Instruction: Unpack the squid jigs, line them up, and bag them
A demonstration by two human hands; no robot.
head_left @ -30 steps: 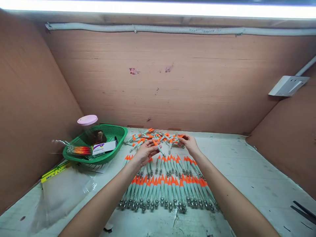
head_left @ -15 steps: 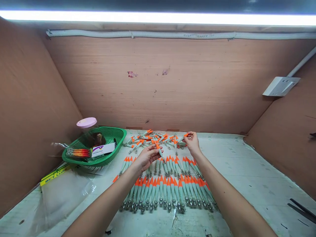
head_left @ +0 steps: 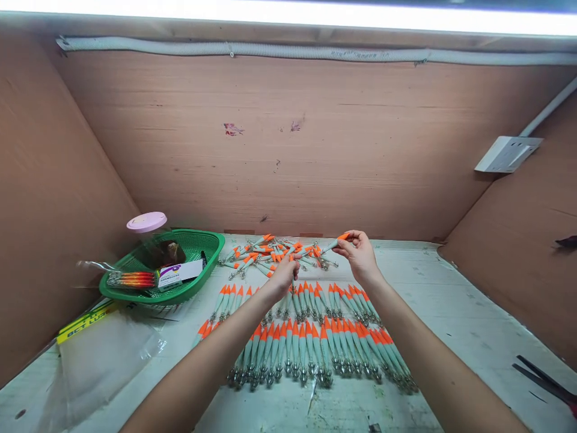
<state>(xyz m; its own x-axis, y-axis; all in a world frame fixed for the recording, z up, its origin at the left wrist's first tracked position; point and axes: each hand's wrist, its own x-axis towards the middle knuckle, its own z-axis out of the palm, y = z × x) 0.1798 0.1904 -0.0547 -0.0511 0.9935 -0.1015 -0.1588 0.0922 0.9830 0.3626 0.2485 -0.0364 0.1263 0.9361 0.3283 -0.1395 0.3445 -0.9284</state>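
My right hand (head_left: 362, 258) pinches a squid jig (head_left: 344, 237) by its orange end, its pale green body slanting down to the left over a loose heap of jigs (head_left: 252, 260). Closer to me, my left hand (head_left: 285, 278) is closed around another squid jig, mostly hidden by the fingers. Below the hands, similar jigs lie side by side in a back row (head_left: 311, 300) and a front row (head_left: 288, 346), orange tips away from me and metal hook crowns toward me. My left forearm covers part of both rows.
At the left stands a green basket (head_left: 216, 255) with a pink-lidded jar (head_left: 146, 222), a small box and packaged jigs. A clear bag (head_left: 99, 361) with a yellow header lies before it. Scissors (head_left: 543, 380) rest at the right. Board walls enclose the table.
My left hand has turned and closed more around its jig, shifting slightly right. My right hand has lifted its jig a little up and right. The view has tilted slightly.
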